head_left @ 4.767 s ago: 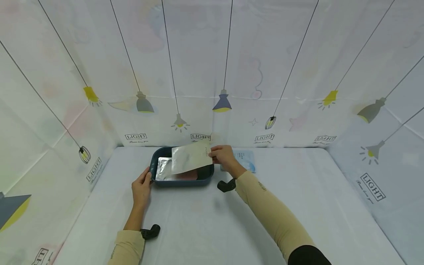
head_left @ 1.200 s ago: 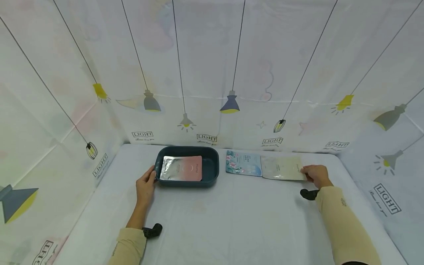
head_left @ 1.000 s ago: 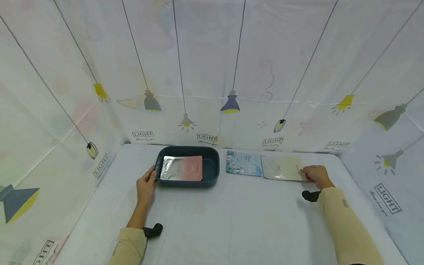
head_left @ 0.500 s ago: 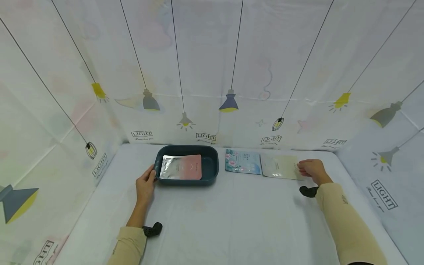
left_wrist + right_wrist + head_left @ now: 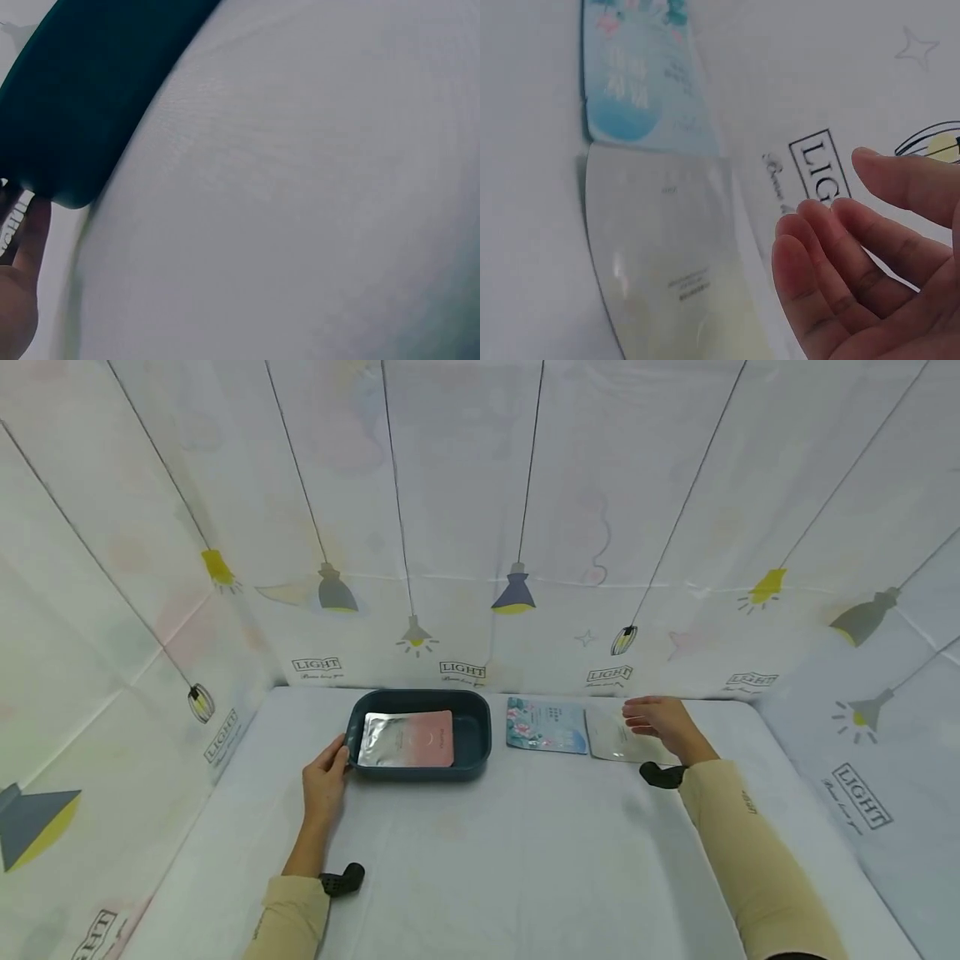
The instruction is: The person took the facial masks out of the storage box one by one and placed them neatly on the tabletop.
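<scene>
A dark teal plastic box [image 5: 471, 770] stands at the back left of the table. My left hand [image 5: 324, 787] holds its left end, thumb near the front corner and fingers at the rim. In the box lies a silver-and-pink face mask sachet [image 5: 408, 739]. To its right, a blue flowered face mask sachet [image 5: 546, 725] lies flat. Beside that one is a cream face mask sachet [image 5: 611, 739], partly hidden in the head view by my right hand [image 5: 663, 722]. In the right wrist view, that hand's fingers [image 5: 802, 277] bend loosely and hold nothing.
A white cloth covers the table [image 5: 487, 860]. Behind and beside it rise white sheet walls [image 5: 465, 485] printed with hanging lamps. A dark wrist device [image 5: 343, 880] sits at the left wrist and another wrist device [image 5: 663, 775] at the right.
My right hand took the cream sachet from the box and laid it beside the blue one. It has since let go and moved left above it. The left hand stays at the box.
</scene>
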`<state>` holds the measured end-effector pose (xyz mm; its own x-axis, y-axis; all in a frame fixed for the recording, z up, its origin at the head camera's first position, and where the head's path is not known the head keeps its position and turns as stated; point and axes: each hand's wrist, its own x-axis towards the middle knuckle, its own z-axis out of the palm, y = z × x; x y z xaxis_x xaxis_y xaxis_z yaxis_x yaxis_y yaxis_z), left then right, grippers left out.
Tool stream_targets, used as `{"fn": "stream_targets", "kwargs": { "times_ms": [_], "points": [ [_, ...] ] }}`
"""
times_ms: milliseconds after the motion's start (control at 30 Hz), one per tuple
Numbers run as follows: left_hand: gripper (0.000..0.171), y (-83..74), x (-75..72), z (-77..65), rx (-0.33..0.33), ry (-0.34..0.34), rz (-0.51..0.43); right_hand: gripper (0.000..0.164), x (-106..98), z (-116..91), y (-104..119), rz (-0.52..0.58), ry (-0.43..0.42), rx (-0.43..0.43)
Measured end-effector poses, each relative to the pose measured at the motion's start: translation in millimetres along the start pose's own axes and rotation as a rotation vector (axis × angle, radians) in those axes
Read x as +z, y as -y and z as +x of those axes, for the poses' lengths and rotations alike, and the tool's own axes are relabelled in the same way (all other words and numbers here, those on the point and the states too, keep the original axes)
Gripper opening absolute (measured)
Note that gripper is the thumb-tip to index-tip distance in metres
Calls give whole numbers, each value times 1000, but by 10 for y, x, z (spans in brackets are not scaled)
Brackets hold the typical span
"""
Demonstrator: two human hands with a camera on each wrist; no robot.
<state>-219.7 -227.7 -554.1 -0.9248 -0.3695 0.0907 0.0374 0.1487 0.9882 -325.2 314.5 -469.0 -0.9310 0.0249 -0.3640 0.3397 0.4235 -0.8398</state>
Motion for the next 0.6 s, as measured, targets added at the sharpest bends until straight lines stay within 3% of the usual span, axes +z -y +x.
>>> {"fn": "stream_targets", "kwargs": {
  "times_ms": [233, 433, 600],
  "points": [
    [42, -1, -8, -11, -36, 3, -7, 46, 267, -79, 252, 42, 18, -88],
    [36, -165, -23, -71, -32, -20, -53, 41, 594, -116, 517, 47, 54, -154],
    [36, -211, -13, -70, -20, -25, -69, 39, 877, -132, 752, 45, 90, -146]
  ]
}}
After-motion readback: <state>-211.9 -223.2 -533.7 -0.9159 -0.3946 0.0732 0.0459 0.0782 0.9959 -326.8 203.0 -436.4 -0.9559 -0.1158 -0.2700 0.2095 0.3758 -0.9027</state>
